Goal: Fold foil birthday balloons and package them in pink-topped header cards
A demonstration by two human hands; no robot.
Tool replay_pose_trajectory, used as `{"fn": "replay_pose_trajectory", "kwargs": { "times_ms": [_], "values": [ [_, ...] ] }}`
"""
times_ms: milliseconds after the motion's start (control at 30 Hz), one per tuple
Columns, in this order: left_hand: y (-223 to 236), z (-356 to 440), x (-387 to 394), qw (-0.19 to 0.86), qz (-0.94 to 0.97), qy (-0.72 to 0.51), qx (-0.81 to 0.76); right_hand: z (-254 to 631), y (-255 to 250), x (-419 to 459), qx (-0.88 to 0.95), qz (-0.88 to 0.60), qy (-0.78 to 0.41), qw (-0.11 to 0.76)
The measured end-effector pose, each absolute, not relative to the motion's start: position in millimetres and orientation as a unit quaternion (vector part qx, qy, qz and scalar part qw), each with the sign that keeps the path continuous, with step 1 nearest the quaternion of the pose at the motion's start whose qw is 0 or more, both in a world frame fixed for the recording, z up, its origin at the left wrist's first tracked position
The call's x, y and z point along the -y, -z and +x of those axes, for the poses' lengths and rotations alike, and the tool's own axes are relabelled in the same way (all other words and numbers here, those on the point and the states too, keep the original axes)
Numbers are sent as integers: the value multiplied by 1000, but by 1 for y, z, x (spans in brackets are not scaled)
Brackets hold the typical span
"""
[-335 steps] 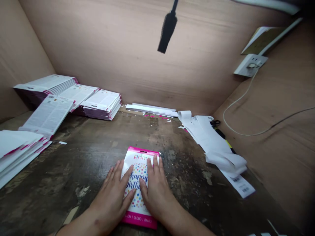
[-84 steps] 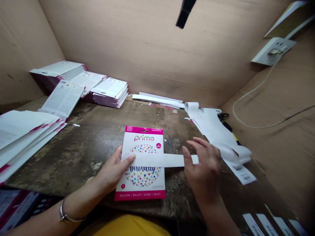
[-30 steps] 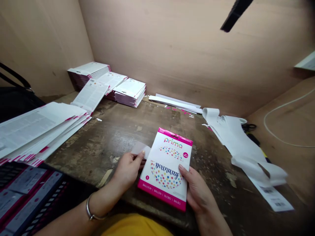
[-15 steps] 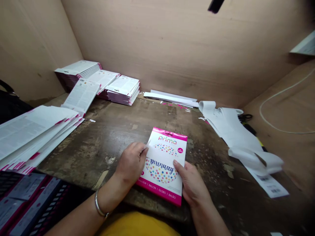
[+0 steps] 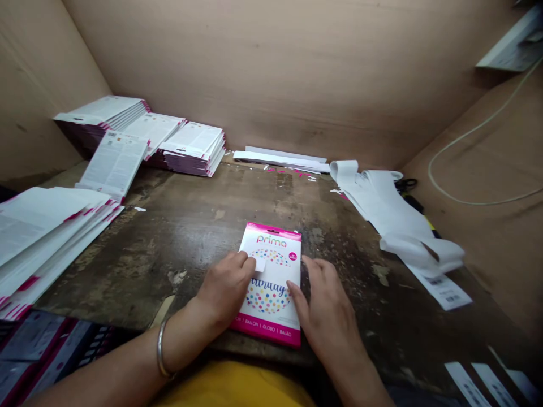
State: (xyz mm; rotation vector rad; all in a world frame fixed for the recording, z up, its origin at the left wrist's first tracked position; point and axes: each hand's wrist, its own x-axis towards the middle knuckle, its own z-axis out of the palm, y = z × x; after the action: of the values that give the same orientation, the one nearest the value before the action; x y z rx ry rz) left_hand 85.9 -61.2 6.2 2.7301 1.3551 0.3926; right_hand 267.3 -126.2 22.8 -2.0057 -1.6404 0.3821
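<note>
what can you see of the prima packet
The prima packet looks like thin card: white, pink end bands, hang slot, dotted artwork. It lies face up on the table, slot end farthest. A white strip crosses its front; the left hand pinches that strip over the left side, the right hand touches the right side.

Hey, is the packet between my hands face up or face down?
Face up; the packet shows its prima lettering and coloured dots.
</note>
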Motion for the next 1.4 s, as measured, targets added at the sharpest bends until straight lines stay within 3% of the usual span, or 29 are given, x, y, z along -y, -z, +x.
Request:
{"fn": "replay_pose_trajectory", "kwargs": {
  "times_ms": [100,200,333,467,733,967,1400],
  "values": [
    [-6,84,61,48,887,-148,-436,260,-23,135,730,-655,-100,169],
    [-6,78,60,137,845,-237,-459,250,-17,141,773,-612,-125,112],
    [-7,68,58,303,712,-327,-542,242,-14,143,775,-608,-135,107],
    [-9,66,60,363,663,-330,-566,230,-17,136,772,-603,-168,110],
    [-9,66,58,308,712,-314,-547,197,-18,109,807,-557,-155,123],
    [-7,67,59,214,780,-276,-520,233,-30,117,820,-507,-227,138],
    [-1,72,67,140,830,-278,-463,224,-20,124,822,-534,-157,118]
  ]
}}
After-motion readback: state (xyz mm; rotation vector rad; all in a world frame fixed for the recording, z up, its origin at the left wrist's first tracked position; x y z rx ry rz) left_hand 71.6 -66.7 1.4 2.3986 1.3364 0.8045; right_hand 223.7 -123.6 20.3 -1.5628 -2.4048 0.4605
